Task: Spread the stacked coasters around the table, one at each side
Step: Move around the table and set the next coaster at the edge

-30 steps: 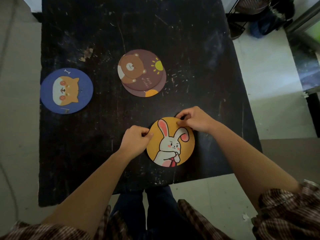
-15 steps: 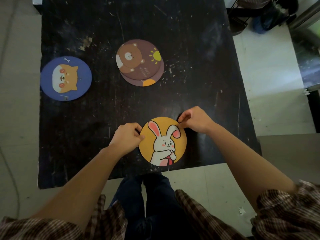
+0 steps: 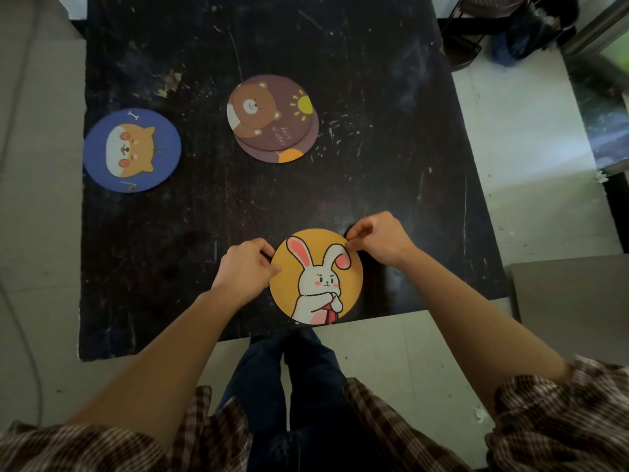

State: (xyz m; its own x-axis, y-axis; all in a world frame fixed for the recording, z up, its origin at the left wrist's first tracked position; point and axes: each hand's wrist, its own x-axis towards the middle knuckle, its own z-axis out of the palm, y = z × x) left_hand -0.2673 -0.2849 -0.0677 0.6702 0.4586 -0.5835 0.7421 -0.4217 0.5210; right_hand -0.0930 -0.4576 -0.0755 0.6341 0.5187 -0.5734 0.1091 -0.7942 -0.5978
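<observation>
A round yellow rabbit coaster (image 3: 316, 277) lies at the near edge of the black table (image 3: 391, 137). My left hand (image 3: 245, 267) pinches its left rim and my right hand (image 3: 377, 238) pinches its upper right rim. A blue dog coaster (image 3: 132, 150) lies flat at the table's left side. In the middle sits a stack of two brown coasters (image 3: 274, 117), the top one showing a bear and a sun, the lower one peeking out below it.
The table's near edge runs just under the rabbit coaster, with my legs (image 3: 306, 379) below it. Dark clutter and a wire rack (image 3: 493, 28) stand on the floor at the far right. A grey block (image 3: 571, 301) sits right of the table.
Both hands have drawn the rabbit coaster toward me, to the table's near edge, and turned it more upright. The blue coaster and the brown stack stayed put.
</observation>
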